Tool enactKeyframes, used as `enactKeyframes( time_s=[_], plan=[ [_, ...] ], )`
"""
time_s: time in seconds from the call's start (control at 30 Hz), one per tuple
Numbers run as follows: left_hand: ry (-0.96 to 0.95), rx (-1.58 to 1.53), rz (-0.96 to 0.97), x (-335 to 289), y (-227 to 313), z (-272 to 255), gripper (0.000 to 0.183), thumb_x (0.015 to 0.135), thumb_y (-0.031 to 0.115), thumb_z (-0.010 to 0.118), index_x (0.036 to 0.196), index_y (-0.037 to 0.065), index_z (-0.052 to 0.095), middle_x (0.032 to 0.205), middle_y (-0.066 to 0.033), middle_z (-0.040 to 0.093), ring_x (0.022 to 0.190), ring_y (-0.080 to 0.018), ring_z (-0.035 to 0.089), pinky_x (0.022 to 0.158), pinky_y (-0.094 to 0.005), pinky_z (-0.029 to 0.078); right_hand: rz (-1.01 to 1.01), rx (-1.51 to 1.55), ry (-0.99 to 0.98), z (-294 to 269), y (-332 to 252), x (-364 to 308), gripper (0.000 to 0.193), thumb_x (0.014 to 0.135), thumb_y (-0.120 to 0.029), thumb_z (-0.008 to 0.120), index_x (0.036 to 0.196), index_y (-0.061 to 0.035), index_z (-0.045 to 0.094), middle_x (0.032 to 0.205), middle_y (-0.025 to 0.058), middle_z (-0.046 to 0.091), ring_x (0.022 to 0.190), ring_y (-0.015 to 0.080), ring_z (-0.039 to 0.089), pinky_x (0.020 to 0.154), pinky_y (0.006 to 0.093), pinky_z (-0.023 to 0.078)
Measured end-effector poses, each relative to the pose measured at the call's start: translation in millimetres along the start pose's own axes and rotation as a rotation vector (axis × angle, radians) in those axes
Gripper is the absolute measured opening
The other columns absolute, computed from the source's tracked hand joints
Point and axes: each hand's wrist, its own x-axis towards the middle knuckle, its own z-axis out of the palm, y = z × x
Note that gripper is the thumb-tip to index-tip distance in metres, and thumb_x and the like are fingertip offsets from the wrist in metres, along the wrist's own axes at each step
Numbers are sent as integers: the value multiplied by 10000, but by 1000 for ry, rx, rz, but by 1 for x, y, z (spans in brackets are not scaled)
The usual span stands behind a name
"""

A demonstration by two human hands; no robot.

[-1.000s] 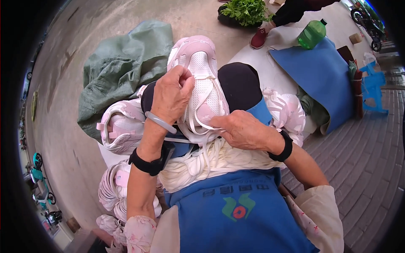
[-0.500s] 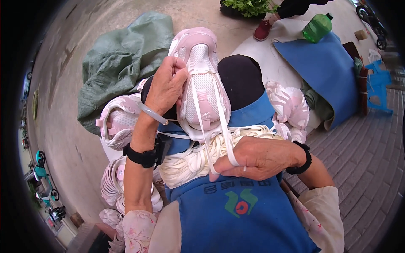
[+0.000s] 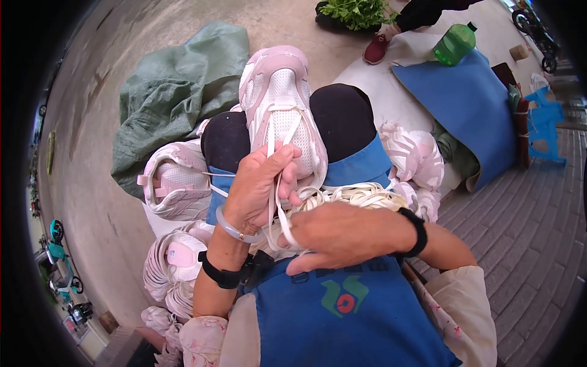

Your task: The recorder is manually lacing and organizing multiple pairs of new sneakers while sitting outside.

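Note:
A pink and white sneaker [image 3: 280, 85] rests between my knees, its toe pointing away from me. A white shoelace [image 3: 273, 137] is threaded across it, and both ends run back toward me. My left hand [image 3: 260, 186] is closed on the lace over the heel end of the shoe, thumb and forefinger pinched. Just behind, my right hand [image 3: 339, 232] holds the lace ends by its fingers; the exact grip is partly hidden. A bundle of loose white laces [image 3: 364, 199] lies on my lap, partly under my right hand, over my blue apron [image 3: 306, 318].
More pink and white shoes [image 3: 177, 174] stand at my left, with stacked shoe parts [image 3: 171, 263] below. Other shoe parts [image 3: 413, 156] lie at my right. A green woven sack [image 3: 177, 92], a blue sheet [image 3: 458, 116], a green bottle [image 3: 455, 44] and a blue stool [image 3: 544, 125] surround me.
My left hand has come back from the front of the laces toward my right hand and taken the lace. My right hand has shifted slightly left, and the lace ends hang looser.

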Motion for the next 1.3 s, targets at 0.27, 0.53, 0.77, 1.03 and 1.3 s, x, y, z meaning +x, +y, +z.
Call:
enactKeyframes(
  time_s=[0.27,0.53,0.77,1.03,1.3],
  plan=[
    [167,138,49,-10,-10,12,289,1006,242,459,990,-25,570,614,-10,533,447,-70,491,448,-252,547,44,-324,738,-67,93,33,121,853,-107,558,890,-31,644,841,151,653,780,351,631,698,423,497],
    [187,124,3,-15,-12,8,287,1004,246,464,971,-19,570,620,-17,533,435,-71,478,440,-263,548,74,-328,414,-88,98,41,104,810,-130,569,816,-46,630,763,149,635,749,364,617,684,431,491],
    [100,26,8,-19,-5,10,273,1017,216,424,945,-16,549,607,-19,508,422,-58,457,417,-245,531,63,-668,455,-75,98,45,94,808,-131,571,849,-46,570,779,137,596,681,343,610,584,419,488],
    [56,3,52,-36,39,-2,258,1029,197,381,920,1,507,546,32,398,379,-25,379,380,-211,495,123,-533,484,-48,97,16,156,834,-146,596,944,-40,564,787,123,593,680,320,621,578,398,499],
    [-41,130,473,-48,71,29,231,1035,189,347,927,33,478,579,31,414,532,-110,503,857,-466,556,210,-337,617,-56,78,12,189,898,-159,515,958,-3,605,869,191,645,757,373,631,666,430,507]
  ],
)
